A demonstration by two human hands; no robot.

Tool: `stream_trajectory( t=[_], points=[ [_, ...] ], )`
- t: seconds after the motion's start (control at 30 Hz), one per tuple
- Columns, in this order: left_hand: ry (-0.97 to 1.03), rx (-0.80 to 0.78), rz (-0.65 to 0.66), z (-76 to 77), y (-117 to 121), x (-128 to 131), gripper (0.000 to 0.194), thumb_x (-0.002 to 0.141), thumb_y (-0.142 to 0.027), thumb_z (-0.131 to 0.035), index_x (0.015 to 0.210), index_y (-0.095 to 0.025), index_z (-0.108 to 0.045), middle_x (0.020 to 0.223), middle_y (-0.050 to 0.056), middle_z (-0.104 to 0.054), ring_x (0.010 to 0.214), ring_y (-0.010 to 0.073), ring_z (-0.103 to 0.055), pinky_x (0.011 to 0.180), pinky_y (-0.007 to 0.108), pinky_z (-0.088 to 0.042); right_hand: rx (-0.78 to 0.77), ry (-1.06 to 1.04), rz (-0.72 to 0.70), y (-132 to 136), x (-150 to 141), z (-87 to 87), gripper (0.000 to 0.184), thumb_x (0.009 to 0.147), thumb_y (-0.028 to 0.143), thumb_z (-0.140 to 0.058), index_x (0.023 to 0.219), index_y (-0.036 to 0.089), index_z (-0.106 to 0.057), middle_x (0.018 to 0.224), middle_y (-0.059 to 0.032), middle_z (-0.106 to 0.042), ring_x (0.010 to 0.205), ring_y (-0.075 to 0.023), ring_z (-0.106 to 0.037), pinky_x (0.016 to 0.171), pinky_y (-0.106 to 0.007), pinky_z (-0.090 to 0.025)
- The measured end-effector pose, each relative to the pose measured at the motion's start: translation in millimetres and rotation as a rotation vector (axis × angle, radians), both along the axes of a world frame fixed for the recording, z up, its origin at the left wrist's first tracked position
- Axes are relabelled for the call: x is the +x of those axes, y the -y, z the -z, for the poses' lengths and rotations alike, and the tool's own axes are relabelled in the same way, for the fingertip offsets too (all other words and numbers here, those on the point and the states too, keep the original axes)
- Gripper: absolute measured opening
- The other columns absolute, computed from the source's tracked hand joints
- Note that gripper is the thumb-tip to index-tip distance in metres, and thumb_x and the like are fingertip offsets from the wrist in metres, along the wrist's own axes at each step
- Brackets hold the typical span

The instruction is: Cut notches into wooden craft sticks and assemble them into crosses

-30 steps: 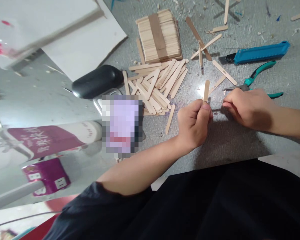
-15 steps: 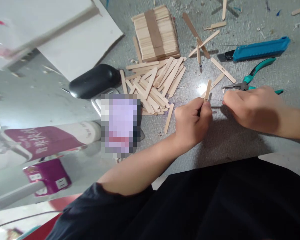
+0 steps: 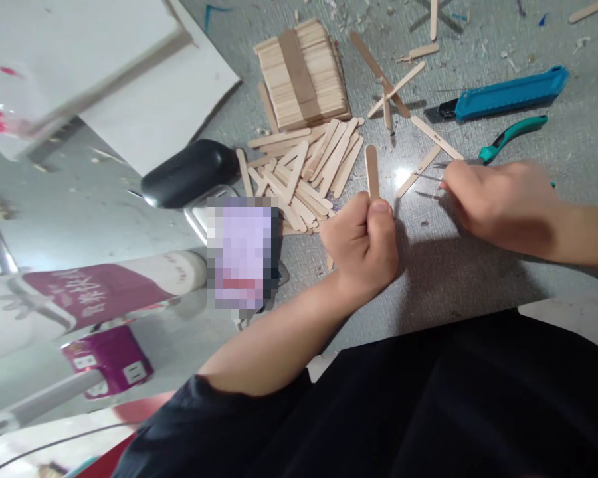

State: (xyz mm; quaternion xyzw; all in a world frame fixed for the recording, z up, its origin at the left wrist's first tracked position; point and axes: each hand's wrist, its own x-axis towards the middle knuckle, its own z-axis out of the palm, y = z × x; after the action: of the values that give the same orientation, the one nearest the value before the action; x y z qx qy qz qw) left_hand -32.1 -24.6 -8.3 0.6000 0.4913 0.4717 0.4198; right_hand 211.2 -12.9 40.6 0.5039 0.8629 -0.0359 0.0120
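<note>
My left hand (image 3: 361, 242) is closed in a fist round the lower part of a wooden craft stick (image 3: 373, 171), whose rounded end stands up above the thumb. To its right, my right hand (image 3: 493, 202) pinches a thin dark wire-like piece (image 3: 427, 176) that points left; whether it is a wire or a needle I cannot tell. Behind the right hand lie green-handled pliers (image 3: 511, 138), partly hidden by it. Two craft sticks joined at an angle (image 3: 436, 141), with small slits or marks in them, lie just beyond the hands.
Left of my hands is a loose pile of craft sticks (image 3: 303, 176), with a banded bundle (image 3: 299, 73) behind. A blue utility knife (image 3: 511, 94) with its blade showing lies at the back right. Crossed sticks (image 3: 393, 89), a black case (image 3: 192, 172) and a blurred-out phone-like object (image 3: 242, 252) lie around.
My left hand has moved left with the craft stick, away from my right hand, and the stick now stands more upright. The thin piece in my right hand shows more clearly. The view has shifted slightly.
</note>
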Motion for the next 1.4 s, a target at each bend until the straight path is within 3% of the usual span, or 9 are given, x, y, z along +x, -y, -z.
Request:
stream_trajectory(
  t=[0.07, 0.13, 0.27, 0.47, 0.77, 0.97, 1.17, 1.27, 1.4],
  points=[
    [-0.062, 0.193, -0.103, 2.0, 0, 4, 0.058, 0.120, -0.043, -0.065, 0.067, -0.025, -0.050, 0.053, -0.005, -0.043, 0.047, 0.0106, -0.037, 0.048, 0.034, -0.021, 0.036, -0.095, 0.036, -3, 3, 3.7, 0.031, 0.123, 0.036, -0.042, 0.116, 0.023, -0.069, 0.077, -0.0058, -0.074, 0.059, -0.0203, -0.052, 0.061, -0.038, -0.019],
    [-0.050, 0.237, -0.105, 2.2, 0, 9, 0.058, 0.120, -0.038, -0.065, 0.065, -0.024, -0.051, 0.051, -0.005, -0.048, 0.044, 0.0092, -0.040, 0.045, 0.031, -0.022, 0.033, -0.161, 0.041, -5, 5, 7.1, 0.040, 0.127, 0.040, -0.033, 0.111, 0.024, -0.066, 0.074, -0.0041, -0.069, 0.059, -0.0193, -0.051, 0.062, -0.039, -0.021],
    [0.057, 0.169, -0.056, -0.6, 0, 14, 0.056, 0.118, -0.034, -0.067, 0.065, -0.023, -0.053, 0.052, -0.005, -0.051, 0.043, 0.0087, -0.041, 0.042, 0.027, -0.024, 0.038, -0.240, -0.010, -2, 6, 12.2, 0.048, 0.129, 0.045, -0.027, 0.104, 0.025, -0.062, 0.070, -0.0020, -0.063, 0.059, -0.0189, -0.051, 0.060, -0.038, -0.021],
    [0.122, 0.089, -0.006, 0.2, 2, 10, 0.052, 0.117, -0.037, -0.066, 0.067, -0.023, -0.058, 0.055, -0.004, -0.052, 0.045, 0.0104, -0.039, 0.045, 0.029, -0.027, 0.202, -0.349, -0.172, 2, 6, 19.3, 0.048, 0.131, 0.038, -0.032, 0.101, 0.022, -0.066, 0.067, 0.0020, -0.060, 0.055, -0.0156, -0.048, 0.056, -0.036, -0.025],
    [0.121, -0.002, 0.036, 0.5, 5, 7, 0.048, 0.115, -0.037, -0.064, 0.069, -0.024, -0.059, 0.056, -0.003, -0.048, 0.048, 0.0121, -0.037, 0.049, 0.033, -0.029, 0.129, -0.370, -0.173, 3, 3, 14.7, 0.049, 0.130, 0.038, -0.034, 0.103, 0.022, -0.071, 0.071, -0.0029, -0.073, 0.057, -0.0204, -0.062, 0.055, -0.043, -0.032],
    [0.165, 0.013, 0.168, -5.8, 3, 5, 0.054, 0.117, -0.031, -0.066, 0.065, -0.022, -0.055, 0.054, -0.003, -0.047, 0.047, 0.0094, -0.038, 0.047, 0.031, -0.022, 0.089, -0.611, -0.019, 6, 2, 15.6, 0.037, 0.128, 0.039, -0.043, 0.109, 0.025, -0.073, 0.082, -0.0031, -0.076, 0.068, -0.0218, -0.070, 0.065, -0.039, -0.049],
    [0.155, 0.041, 0.266, -9.6, -2, 5, 0.050, 0.118, -0.024, -0.064, 0.068, -0.021, -0.059, 0.056, -0.004, -0.051, 0.048, 0.0084, -0.042, 0.047, 0.027, -0.027, -0.063, -1.021, 0.130, 1, -4, 21.7, 0.024, 0.122, 0.045, -0.060, 0.106, 0.029, -0.064, 0.074, 0.0052, -0.060, 0.063, -0.0172, -0.054, 0.066, -0.037, -0.045],
    [0.189, 0.019, 0.294, -5.7, -5, 6, 0.056, 0.121, -0.032, -0.065, 0.067, -0.021, -0.056, 0.056, -0.004, -0.051, 0.048, 0.0081, -0.041, 0.047, 0.028, -0.027, -0.139, -1.143, 0.146, -2, -6, 29.5, 0.025, 0.123, 0.053, -0.063, 0.112, 0.031, -0.064, 0.070, 0.0084, -0.055, 0.060, -0.0162, -0.049, 0.066, -0.036, -0.042],
    [0.224, -0.043, 0.289, -3.2, -8, 7, 0.069, 0.122, -0.053, -0.067, 0.063, -0.023, -0.049, 0.054, -0.004, -0.046, 0.046, 0.0093, -0.036, 0.046, 0.032, -0.026, -0.129, -1.082, 0.163, -4, -4, 28.0, 0.033, 0.125, 0.059, -0.057, 0.111, 0.031, -0.067, 0.073, 0.0058, -0.060, 0.062, -0.0174, -0.056, 0.068, -0.036, -0.047]
  ],
)
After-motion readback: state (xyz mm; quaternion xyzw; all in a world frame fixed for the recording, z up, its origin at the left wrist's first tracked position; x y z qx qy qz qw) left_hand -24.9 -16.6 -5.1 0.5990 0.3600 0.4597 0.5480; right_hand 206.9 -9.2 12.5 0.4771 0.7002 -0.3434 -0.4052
